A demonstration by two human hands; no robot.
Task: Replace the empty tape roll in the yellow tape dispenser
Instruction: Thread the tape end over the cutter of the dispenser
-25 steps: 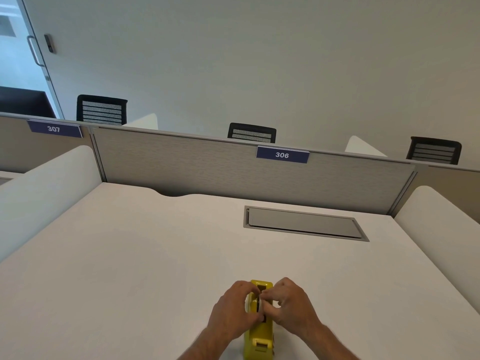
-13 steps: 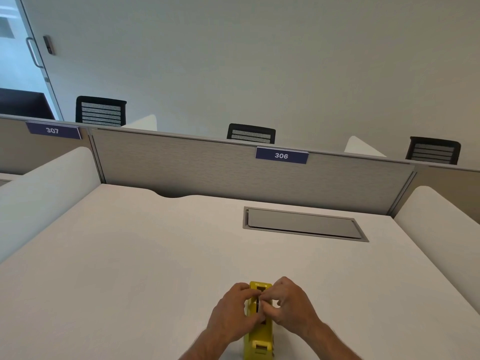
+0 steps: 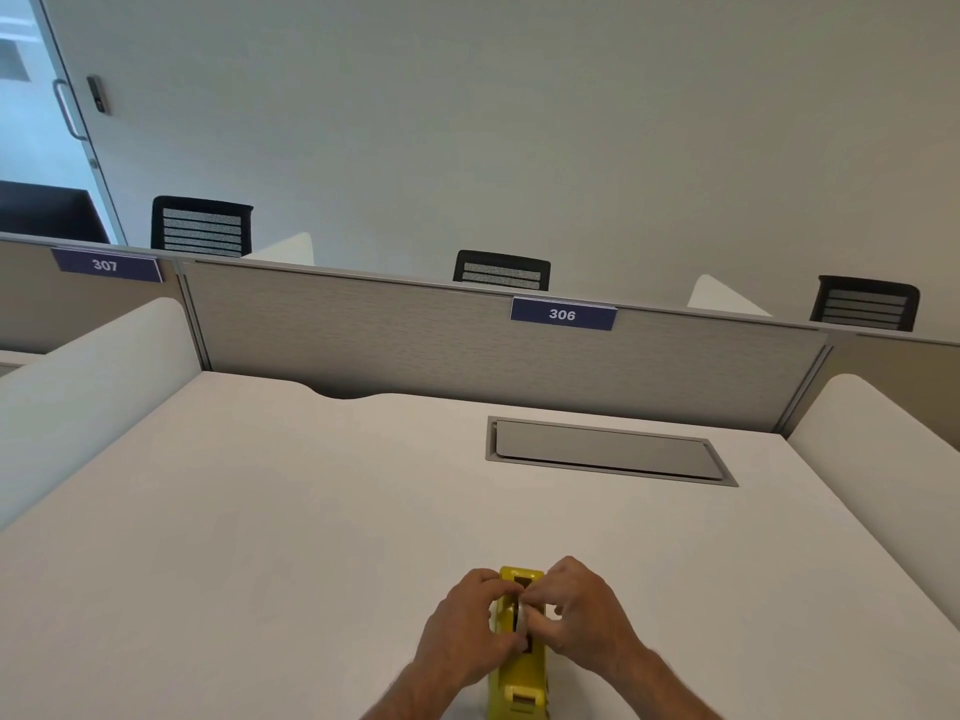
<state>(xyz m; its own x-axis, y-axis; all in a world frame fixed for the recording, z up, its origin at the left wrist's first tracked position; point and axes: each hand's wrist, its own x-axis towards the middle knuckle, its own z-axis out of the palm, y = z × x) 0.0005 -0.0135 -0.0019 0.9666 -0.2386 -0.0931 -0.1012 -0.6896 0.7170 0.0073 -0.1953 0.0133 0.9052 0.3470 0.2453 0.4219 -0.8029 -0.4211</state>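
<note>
The yellow tape dispenser (image 3: 519, 683) stands on the white desk (image 3: 291, 522) near its front edge, long axis pointing away from me. My left hand (image 3: 467, 631) grips its left side, thumb and fingers curled over the top slot. My right hand (image 3: 582, 615) comes in from the right, fingertips pinched on a small pale roll or core (image 3: 521, 610) at the slot in the dispenser's middle. The two hands hide most of the roll and the dispenser's middle. Only the dispenser's far tip and near end show.
A grey cable hatch (image 3: 608, 452) is set in the desk at the back right. A grey partition (image 3: 441, 345) labelled 306 closes the far edge, with white side dividers (image 3: 88, 402) left and right. Chair backs show behind the partition.
Both hands stay on the dispenser's middle. The fingers have shifted slightly around the roll at the slot; the dispenser has not moved.
</note>
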